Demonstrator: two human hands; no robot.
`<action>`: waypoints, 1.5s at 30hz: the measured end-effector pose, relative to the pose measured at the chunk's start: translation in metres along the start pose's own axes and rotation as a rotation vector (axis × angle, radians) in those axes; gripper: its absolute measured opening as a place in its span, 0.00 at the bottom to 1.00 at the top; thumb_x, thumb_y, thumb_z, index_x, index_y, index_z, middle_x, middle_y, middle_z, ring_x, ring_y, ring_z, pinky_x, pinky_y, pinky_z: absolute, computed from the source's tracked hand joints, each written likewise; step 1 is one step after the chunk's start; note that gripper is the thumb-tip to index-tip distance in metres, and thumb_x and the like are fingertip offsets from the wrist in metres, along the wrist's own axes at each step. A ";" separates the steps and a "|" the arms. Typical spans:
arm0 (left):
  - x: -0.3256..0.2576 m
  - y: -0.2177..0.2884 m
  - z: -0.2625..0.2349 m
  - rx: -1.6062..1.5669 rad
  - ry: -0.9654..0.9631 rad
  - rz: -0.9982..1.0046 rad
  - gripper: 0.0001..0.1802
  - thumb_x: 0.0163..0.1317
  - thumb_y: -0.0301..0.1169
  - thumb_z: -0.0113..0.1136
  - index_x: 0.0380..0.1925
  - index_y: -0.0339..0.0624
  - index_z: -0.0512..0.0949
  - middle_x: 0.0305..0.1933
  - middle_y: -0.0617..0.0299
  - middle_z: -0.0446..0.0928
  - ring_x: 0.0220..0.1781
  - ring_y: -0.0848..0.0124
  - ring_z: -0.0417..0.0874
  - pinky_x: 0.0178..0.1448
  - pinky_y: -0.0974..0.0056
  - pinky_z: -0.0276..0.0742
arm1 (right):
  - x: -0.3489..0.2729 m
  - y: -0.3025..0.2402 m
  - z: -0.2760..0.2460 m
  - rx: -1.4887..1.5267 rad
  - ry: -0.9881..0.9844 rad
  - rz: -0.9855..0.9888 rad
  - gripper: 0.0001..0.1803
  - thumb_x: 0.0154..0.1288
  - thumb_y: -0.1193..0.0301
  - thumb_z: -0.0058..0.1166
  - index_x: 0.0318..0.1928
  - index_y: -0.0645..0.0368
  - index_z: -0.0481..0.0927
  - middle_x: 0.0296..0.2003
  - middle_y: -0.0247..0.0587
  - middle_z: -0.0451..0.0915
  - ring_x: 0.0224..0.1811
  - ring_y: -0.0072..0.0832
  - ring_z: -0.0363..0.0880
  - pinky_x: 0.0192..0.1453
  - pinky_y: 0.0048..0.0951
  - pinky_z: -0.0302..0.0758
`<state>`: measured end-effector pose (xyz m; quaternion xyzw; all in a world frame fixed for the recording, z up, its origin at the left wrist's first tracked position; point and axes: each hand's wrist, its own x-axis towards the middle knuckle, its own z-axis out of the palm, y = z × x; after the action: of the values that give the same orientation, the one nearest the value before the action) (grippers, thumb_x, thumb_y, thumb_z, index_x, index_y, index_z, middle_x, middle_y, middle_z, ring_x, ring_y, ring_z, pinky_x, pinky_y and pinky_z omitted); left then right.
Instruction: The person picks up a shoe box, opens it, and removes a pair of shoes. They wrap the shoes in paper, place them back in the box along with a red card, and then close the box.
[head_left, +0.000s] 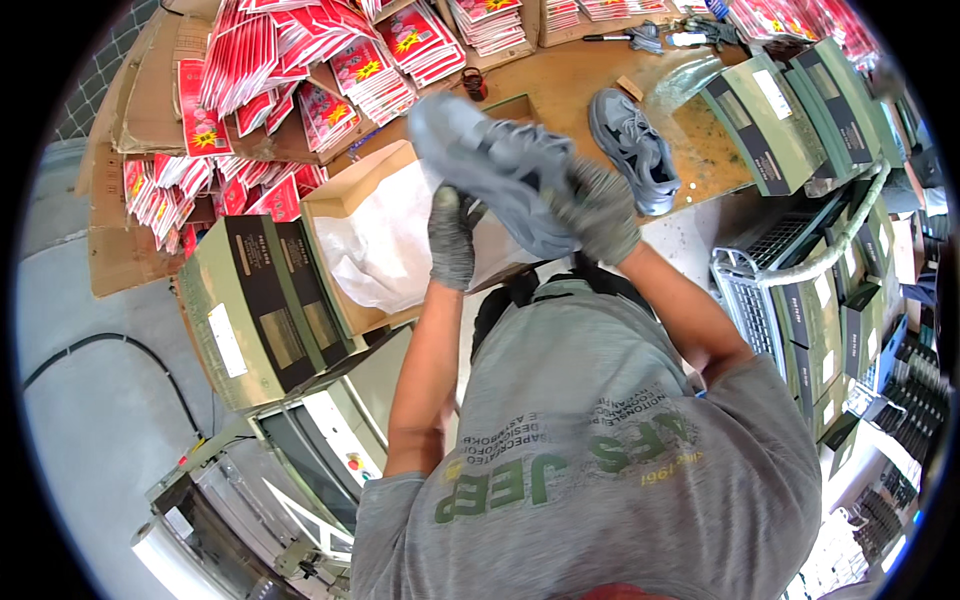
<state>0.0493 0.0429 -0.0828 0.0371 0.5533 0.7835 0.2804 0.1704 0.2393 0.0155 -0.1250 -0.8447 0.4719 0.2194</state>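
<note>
Above an open shoebox, a blue-grey sneaker (490, 150) is held in the air, tilted with its toe to the upper left and slightly blurred. My right hand (600, 210), in a grey knit glove, is closed around its heel end. My left hand (452, 240), gloved the same way, has its fingers curled against the near side of the sneaker; part of them is hidden. White tissue paper (375, 235) lines the shoebox (322, 205). A matching sneaker (635, 150) lies on the wooden table to the right.
Stacks of red printed packets (240, 60) in cardboard cartons crowd the far left. Green shoeboxes (765, 120) stand at the far right, with others (255, 310) at the left. A wire cart (745, 290) is beside me on the right, and a machine (215, 510) at lower left.
</note>
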 end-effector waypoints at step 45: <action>0.004 -0.063 0.038 0.948 -0.215 0.054 0.35 0.67 0.29 0.63 0.73 0.35 0.66 0.68 0.46 0.77 0.68 0.59 0.79 0.72 0.59 0.73 | 0.030 0.298 -0.154 -0.552 -0.290 0.779 0.24 0.57 0.66 0.65 0.57 0.54 0.85 0.45 0.53 0.88 0.49 0.46 0.87 0.54 0.39 0.80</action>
<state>0.0850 0.0914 -0.1254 0.2557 0.8161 0.4438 0.2677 0.2204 0.5226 -0.1605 -0.4178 -0.8505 0.2901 -0.1344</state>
